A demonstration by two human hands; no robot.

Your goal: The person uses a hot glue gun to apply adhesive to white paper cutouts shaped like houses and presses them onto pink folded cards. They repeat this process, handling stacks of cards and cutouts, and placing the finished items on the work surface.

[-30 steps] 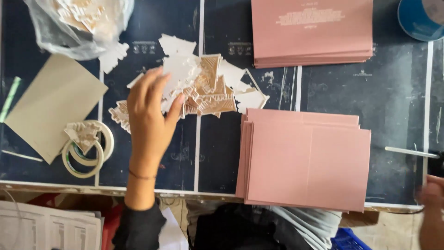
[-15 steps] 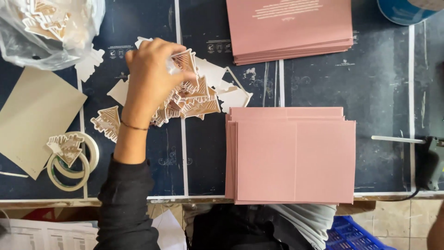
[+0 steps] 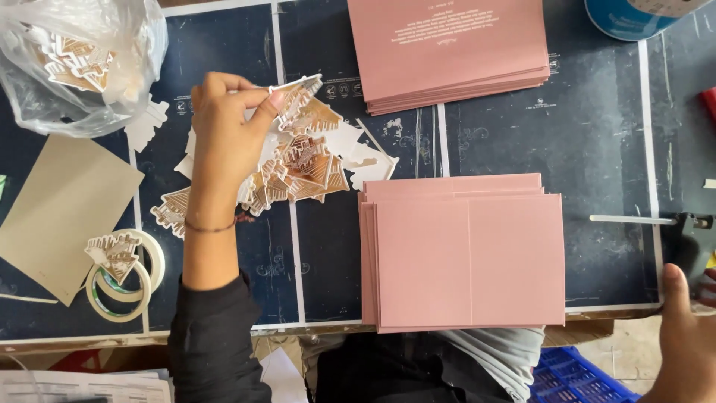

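Note:
My left hand [image 3: 224, 142] pinches one white-and-brown paper cutout [image 3: 297, 95] between thumb and fingers, lifted just above a loose pile of similar cutouts [image 3: 306, 164] on the dark cutting mat [image 3: 597, 149]. To the right of the pile lies a stack of pink cards [image 3: 462, 254] at the table's near edge. My right hand [image 3: 682, 336] sits low at the right edge, by the table's front, close to a black tool [image 3: 690, 231]; what its fingers do is out of view.
A second stack of pink cards [image 3: 451, 48] lies at the back. A clear plastic bag with cutouts [image 3: 74, 63] sits at the far left, a tan card sheet [image 3: 56, 213] below it, tape rolls [image 3: 123, 276] with a cutout on top, a blue round container [image 3: 634, 19] at the back right.
My left hand went from resting on the cutout pile to closing on one cutout and lifting it. My right hand came further into view at the lower right.

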